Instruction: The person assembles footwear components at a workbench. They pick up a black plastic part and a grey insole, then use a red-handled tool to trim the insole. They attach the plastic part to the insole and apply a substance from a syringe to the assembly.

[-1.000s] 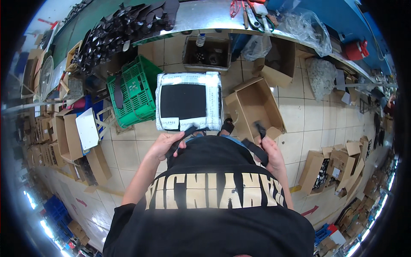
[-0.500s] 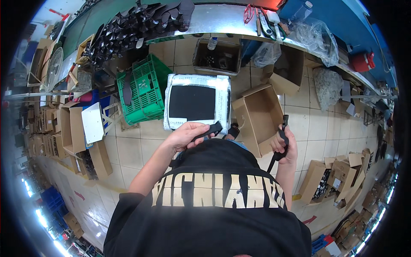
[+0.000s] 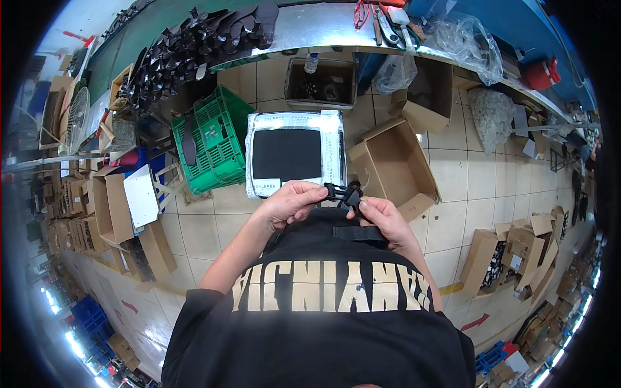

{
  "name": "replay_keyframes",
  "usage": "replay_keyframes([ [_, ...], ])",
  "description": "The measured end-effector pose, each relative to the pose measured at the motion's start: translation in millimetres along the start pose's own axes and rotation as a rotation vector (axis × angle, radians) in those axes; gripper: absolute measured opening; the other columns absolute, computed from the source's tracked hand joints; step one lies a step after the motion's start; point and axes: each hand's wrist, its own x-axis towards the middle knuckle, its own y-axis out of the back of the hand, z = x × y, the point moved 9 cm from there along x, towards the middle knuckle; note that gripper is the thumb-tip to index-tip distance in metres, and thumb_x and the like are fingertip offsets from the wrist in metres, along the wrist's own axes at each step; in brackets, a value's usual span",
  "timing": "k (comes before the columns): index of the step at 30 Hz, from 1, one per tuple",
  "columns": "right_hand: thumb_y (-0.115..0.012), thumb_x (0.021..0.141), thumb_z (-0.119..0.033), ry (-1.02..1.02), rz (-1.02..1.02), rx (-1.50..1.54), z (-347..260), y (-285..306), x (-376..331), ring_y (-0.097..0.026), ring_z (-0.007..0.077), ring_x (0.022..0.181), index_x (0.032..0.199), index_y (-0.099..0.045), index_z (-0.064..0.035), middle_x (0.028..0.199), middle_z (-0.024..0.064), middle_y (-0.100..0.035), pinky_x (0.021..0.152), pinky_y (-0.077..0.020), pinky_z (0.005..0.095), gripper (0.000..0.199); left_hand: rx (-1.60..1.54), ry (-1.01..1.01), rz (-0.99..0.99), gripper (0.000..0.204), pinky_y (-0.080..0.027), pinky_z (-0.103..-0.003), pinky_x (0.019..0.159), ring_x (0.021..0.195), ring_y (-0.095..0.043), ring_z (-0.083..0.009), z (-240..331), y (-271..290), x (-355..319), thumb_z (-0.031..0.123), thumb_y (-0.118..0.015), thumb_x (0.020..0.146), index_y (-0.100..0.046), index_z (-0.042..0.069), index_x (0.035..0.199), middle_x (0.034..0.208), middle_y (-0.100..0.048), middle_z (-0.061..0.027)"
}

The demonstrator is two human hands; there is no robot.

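In front of my waist, my left hand (image 3: pixel 299 202) pinches one half of a black side-release buckle (image 3: pixel 334 191). My right hand (image 3: pixel 385 220) grips the other black buckle half (image 3: pixel 353 196), close to its mate; whether the two halves are engaged I cannot tell. A black strap (image 3: pixel 359 233) runs across my black shirt below the right hand. Just beyond the hands stands a seat wrapped in white-and-silver tape (image 3: pixel 332 149), topped by a black pad (image 3: pixel 286 153).
A green plastic crate (image 3: pixel 210 145) leans left of the seat, and an open cardboard box (image 3: pixel 394 168) lies to its right. The metal workbench (image 3: pixel 317 29) ahead bears dark shoe-sole-like pieces (image 3: pixel 194 48) and hand tools (image 3: pixel 388 29). A bin (image 3: pixel 321 84) sits beneath.
My right hand has moved left and inward with its buckle half, from beside the cardboard box to my left hand. The left hand has shifted slightly to the right, and the view has tilted a little.
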Motion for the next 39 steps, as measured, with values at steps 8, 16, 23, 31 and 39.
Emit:
replay_keyframes([
  [8, -0.054, 0.096, -0.026, -0.029, 0.011, 0.074, 5.1, -6.2, -1.2, -0.047, -0.0006, 0.056, 0.083, -0.065, -0.0046, 0.069, -0.0054, -0.058, 0.053, -0.0366, 0.0146, 0.027, 0.152, -0.033, 0.025, 0.020, -0.021, -0.017, 0.034, 0.039, -0.036, -0.0009, 18.8, -12.6, -7.3, 0.020, -0.063, 0.088, -0.068, 0.003, 0.082, 0.057, -0.055, 0.0027],
  [16, -0.058, 0.093, -0.025, -0.035, -0.021, 0.032, 15.4, -9.8, 0.5, -0.054, 0.0009, 0.057, 0.083, -0.063, -0.0043, 0.074, -0.0018, -0.061, 0.054, -0.0415, 0.0144, 0.023, 0.246, -0.027, -0.038, 0.021, -0.023, -0.019, 0.039, 0.043, -0.034, -0.0016, 14.0, -1.3, -11.1, 0.022, -0.065, 0.087, -0.071, 0.004, 0.078, 0.059, -0.057, 0.0048],
  [23, -0.057, 0.095, -0.028, -0.024, -0.053, -0.078, 18.4, -25.0, 4.1, -0.047, -0.0009, 0.058, 0.080, -0.065, -0.0036, 0.069, -0.0054, -0.059, 0.055, -0.0365, 0.0153, 0.029, 0.307, -0.019, -0.134, 0.021, -0.024, -0.020, 0.042, 0.046, -0.033, -0.0022, 15.3, -4.1, -15.8, 0.022, -0.068, 0.086, -0.073, 0.003, 0.078, 0.057, -0.053, 0.0060],
  [31, -0.057, 0.095, -0.028, 0.018, -0.118, -0.187, 20.0, -43.6, 13.1, -0.045, -0.0007, 0.061, 0.081, -0.065, -0.0029, 0.068, -0.0068, -0.057, 0.056, -0.0359, 0.0165, 0.030, 0.423, -0.012, -0.206, 0.025, -0.022, -0.020, 0.039, 0.042, -0.037, -0.0014, 6.4, 4.3, -21.5, 0.028, -0.071, 0.085, -0.071, 0.006, 0.074, 0.049, -0.048, 0.0063],
  [39, -0.056, 0.095, -0.027, 0.059, -0.008, -0.505, 29.8, -21.7, 17.4, -0.053, 0.0059, 0.065, 0.085, -0.065, -0.0018, 0.071, -0.0027, -0.060, 0.059, -0.0424, 0.0243, 0.028, 0.315, 0.180, -0.269, 0.035, -0.022, -0.019, 0.035, 0.038, -0.035, -0.0014, -21.9, 7.6, -13.3, 0.040, -0.064, 0.090, -0.070, 0.008, 0.077, 0.048, -0.047, 0.0063],
])
